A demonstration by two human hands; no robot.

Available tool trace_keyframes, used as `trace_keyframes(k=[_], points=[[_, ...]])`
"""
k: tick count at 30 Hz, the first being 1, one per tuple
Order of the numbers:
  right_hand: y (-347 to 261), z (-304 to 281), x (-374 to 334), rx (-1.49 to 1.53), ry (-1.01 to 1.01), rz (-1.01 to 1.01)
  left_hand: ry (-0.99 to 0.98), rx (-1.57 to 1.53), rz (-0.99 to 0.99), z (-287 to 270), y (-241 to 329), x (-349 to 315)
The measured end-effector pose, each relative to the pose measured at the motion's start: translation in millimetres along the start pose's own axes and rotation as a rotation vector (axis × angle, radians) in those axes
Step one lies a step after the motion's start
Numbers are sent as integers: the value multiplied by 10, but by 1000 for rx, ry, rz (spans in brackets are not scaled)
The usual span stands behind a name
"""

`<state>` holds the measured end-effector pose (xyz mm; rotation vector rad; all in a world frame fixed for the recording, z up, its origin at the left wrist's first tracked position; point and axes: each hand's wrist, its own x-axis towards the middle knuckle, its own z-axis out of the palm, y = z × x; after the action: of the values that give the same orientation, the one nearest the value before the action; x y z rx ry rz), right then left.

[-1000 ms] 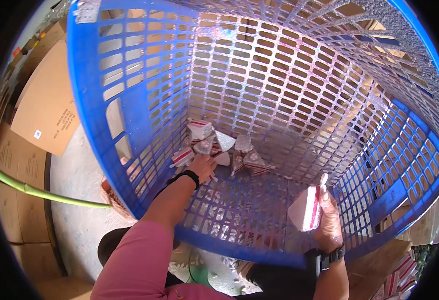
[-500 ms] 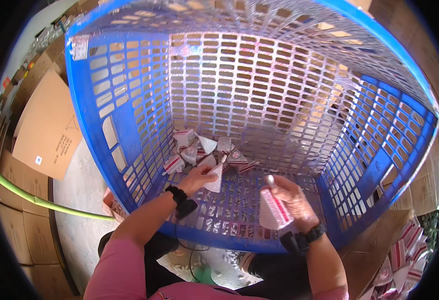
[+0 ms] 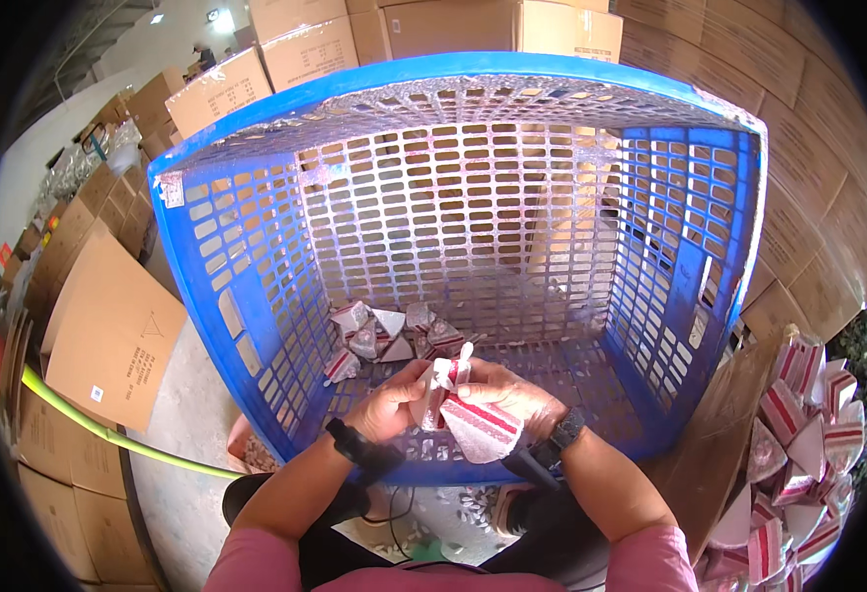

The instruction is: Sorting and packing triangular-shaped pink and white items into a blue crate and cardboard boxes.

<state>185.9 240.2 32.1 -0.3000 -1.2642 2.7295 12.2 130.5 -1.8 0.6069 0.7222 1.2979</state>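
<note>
- Blue plastic crate (image 3: pixel 191 261) with slotted walls; both hands meet over its near part.
- Just changed: a second ago the hands were well apart, the left at the pile (image 3: pixel 362 341) on the crate floor, far left. Now the left hand (image 3: pixel 392 407) has come away from it, holding a pale wedge (image 3: pixel 432 409), and meets the right hand (image 3: pixel 517 393).
- That puts two pieces side by side, apparently to be handled as a pair.
- Left fingers: closed on the pale wedge, which stands between thumb and fingers, partly hidden.
- Right fingers: gripping a striped wedge (image 3: pixel 483 429), white and red, which hangs to their left and nearer the person.
- White knob (image 3: pixel 467 351): just above the meeting fingers; whose wedge it tops, I cannot tell.
- Near right, outside the crate: a heap (image 3: pixel 787 449) of similar wedges.
</note>
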Motion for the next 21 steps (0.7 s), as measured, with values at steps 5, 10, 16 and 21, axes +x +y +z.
trace_keyframes(k=[5,10,16,21], points=[[25,47,-17,-271,91,-108,361,602,283,221,269,-51],[-102,271,-61,-1170,367,-366,78,1760,461,735,636,78],[-131,202,-90,-1159,211,-515,-309,1858,463,731,781,186],[-126,202,-180,-910,12,-376,-371,1601,234,704,729,198]])
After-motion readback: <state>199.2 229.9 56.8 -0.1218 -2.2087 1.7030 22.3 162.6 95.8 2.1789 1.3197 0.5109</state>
